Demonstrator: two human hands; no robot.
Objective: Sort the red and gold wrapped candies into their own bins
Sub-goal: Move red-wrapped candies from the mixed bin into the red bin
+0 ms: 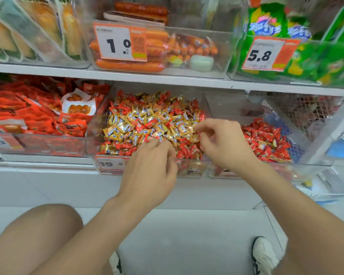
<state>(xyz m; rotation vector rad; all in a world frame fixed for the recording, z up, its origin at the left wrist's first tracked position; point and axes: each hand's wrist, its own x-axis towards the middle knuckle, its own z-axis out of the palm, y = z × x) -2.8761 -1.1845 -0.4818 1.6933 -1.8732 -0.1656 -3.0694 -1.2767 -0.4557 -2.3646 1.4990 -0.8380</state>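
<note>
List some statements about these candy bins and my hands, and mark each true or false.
1. The middle bin holds red and gold candies mixed together. True.
2. The right bin holds mostly gold candies. False: its candies are nearly all red.
3. The left hand is down on the mixed pile. True.
4. The right hand reaches up to the top shelf. False: its fingertips are at the mixed pile's right edge.
5. The tag directly above the middle bin reads 5.8. False: that price tag reads 1.0; the 5.8 is by the green bags.
</note>
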